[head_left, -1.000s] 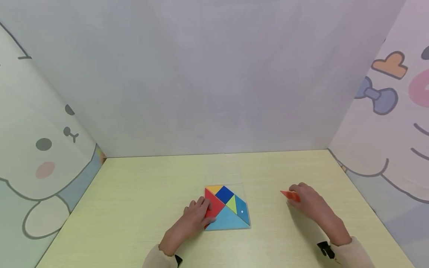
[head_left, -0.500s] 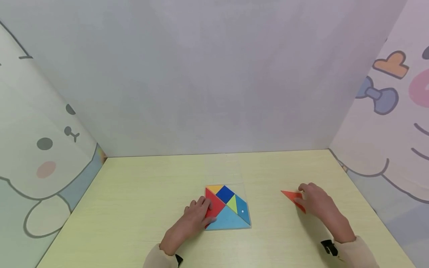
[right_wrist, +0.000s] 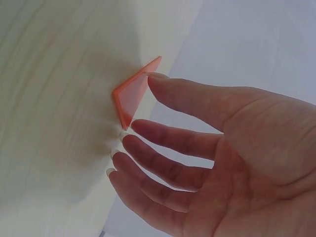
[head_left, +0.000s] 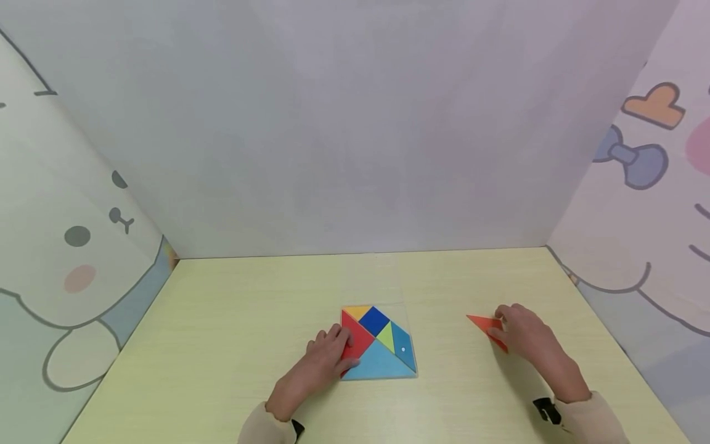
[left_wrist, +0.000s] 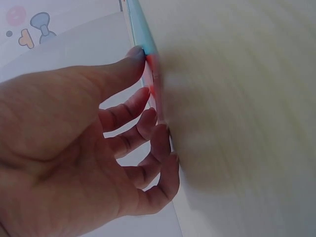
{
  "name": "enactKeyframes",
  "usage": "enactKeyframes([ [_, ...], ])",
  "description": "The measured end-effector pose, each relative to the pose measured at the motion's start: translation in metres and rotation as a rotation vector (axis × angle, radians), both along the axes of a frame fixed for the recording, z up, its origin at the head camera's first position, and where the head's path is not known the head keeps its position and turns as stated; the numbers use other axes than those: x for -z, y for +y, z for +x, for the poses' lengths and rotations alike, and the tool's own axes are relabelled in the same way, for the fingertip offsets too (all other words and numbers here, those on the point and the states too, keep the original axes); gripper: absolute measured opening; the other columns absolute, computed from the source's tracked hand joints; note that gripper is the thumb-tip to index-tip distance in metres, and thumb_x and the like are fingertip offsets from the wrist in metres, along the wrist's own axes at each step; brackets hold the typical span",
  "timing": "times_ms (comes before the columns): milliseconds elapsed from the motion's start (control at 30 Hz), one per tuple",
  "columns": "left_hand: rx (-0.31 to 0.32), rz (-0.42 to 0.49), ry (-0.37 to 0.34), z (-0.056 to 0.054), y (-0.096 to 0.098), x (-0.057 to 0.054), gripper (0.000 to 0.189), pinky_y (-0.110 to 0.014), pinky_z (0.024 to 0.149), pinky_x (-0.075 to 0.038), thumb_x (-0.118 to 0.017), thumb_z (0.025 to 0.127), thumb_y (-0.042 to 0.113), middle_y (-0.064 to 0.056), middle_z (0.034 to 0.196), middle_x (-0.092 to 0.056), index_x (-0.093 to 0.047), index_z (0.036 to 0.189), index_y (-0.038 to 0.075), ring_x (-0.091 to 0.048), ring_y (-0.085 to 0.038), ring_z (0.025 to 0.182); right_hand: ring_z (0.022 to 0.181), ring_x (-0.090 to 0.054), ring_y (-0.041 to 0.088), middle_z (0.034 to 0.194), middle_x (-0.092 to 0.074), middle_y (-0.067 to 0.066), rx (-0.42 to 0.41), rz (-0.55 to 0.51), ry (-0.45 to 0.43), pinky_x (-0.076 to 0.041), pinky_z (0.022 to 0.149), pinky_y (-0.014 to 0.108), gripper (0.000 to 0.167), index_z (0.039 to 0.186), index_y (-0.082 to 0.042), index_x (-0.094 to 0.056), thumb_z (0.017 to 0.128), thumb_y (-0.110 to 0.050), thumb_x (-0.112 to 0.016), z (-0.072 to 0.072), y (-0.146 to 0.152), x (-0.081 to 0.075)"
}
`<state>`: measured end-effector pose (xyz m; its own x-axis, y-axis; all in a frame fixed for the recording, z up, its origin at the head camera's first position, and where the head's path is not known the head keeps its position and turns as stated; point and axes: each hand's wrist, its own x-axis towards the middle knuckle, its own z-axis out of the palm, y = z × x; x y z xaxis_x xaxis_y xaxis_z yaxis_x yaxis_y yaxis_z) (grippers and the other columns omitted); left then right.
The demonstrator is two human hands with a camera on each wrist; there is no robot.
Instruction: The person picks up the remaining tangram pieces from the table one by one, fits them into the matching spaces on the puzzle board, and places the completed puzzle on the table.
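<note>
In the head view, a tangram of flat coloured pieces lies near the table's middle. It has a large red triangle (head_left: 355,336), a large light-blue triangle (head_left: 379,361), a dark-blue square (head_left: 374,320), a small green triangle (head_left: 386,338), a yellow piece (head_left: 356,312) and a blue piece with a white dot (head_left: 403,346). My left hand (head_left: 324,357) rests on the left side, fingertips over the red triangle and thumb at the light-blue one. To the right, my right hand (head_left: 524,333) has thumb and index finger at opposite edges of an orange-red triangle (right_wrist: 133,96) on the table.
A pale wood-grain table (head_left: 249,308) carries everything. Behind it rises a plain light wall (head_left: 355,123), with cartoon-printed panels (head_left: 83,246) at both sides. Faint clear plastic (head_left: 370,280) extends behind the tangram.
My right hand has shifted rightward along the orange-red triangle, so more of it shows than a second ago. Over the last half second it stays nearly still. The left hand keeps its place on the tangram.
</note>
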<state>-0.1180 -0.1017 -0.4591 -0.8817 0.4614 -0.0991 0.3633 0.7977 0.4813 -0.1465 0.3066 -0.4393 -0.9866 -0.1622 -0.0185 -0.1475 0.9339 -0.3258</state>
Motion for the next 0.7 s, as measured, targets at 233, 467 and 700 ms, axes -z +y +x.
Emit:
enactKeyframes([
  [233,0.004,-0.003,-0.001,-0.0002,0.0006,0.0001,0.037,-0.034,0.070,-0.032,-0.072,0.097,0.033,-0.001,0.105,-0.047,-0.054,0.117,0.008,-0.043,-0.020,0.094,0.079,-0.057,0.026,0.090,-0.062,0.014,-0.004,-0.026,0.006,-0.052,0.068,0.044,0.027,0.101,0.006,-0.065,0.087,-0.010,-0.081,0.0000,0.0007,0.0030],
  [467,-0.001,-0.001,-0.002,0.0006,0.0003,-0.0003,0.038,-0.034,0.070,-0.032,-0.073,0.096,0.033,-0.002,0.103,-0.046,-0.054,0.118,0.007,-0.042,-0.020,0.092,0.076,-0.051,0.023,0.087,-0.058,0.011,-0.013,-0.060,-0.008,-0.047,0.065,0.038,0.029,0.102,0.007,-0.064,0.087,-0.011,-0.081,0.0006,-0.0002,0.0043],
  [700,-0.004,-0.010,0.003,0.0012,0.0003,-0.0009,0.041,-0.034,0.070,-0.033,-0.073,0.096,0.034,-0.003,0.105,-0.047,-0.054,0.120,0.006,-0.042,-0.020,0.093,0.075,-0.048,0.022,0.086,-0.055,0.010,-0.022,-0.086,-0.019,-0.044,0.064,0.037,0.031,0.101,0.008,-0.062,0.087,-0.012,-0.081,0.0009,-0.0022,0.0041],
])
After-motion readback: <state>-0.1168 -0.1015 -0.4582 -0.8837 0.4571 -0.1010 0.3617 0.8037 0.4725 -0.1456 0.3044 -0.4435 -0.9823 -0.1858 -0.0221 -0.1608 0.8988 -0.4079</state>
